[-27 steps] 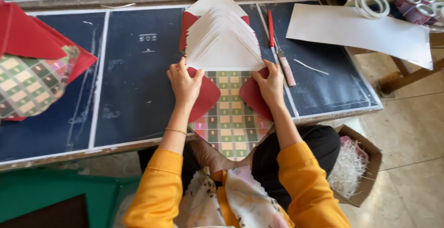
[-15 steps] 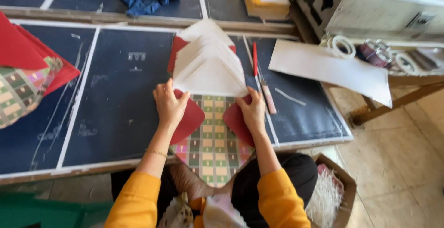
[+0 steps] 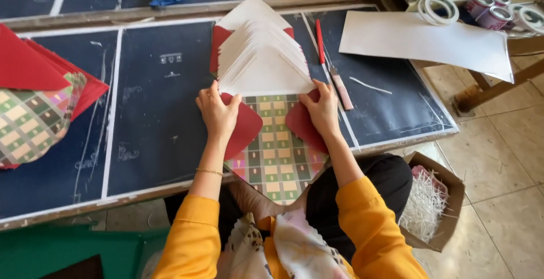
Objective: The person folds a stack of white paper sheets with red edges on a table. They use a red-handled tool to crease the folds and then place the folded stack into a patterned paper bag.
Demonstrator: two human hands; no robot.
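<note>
Hands first: the left hand [image 3: 217,114] lies flat, fingers loosely spread, pressing the left red flap [image 3: 245,129], and the right hand [image 3: 323,111] lies flat likewise on the right red flap [image 3: 300,125]; neither is closed around anything. Between them, running from the near tabletop edge away from the person, lies the unfolded envelope [image 3: 275,154] with its checked green-and-pink lining face up, its long axis pointing straight ahead, each flap just under the hand on its own side. Directly beyond the fingertips, touching them, sits the fanned stack of white envelope blanks [image 3: 262,64], its straight lower edge crossing between the two hands. Farther right on the dark tabletop [image 3: 158,126] lie a red pen [image 3: 319,41] and a large white sheet [image 3: 425,38]
</note>
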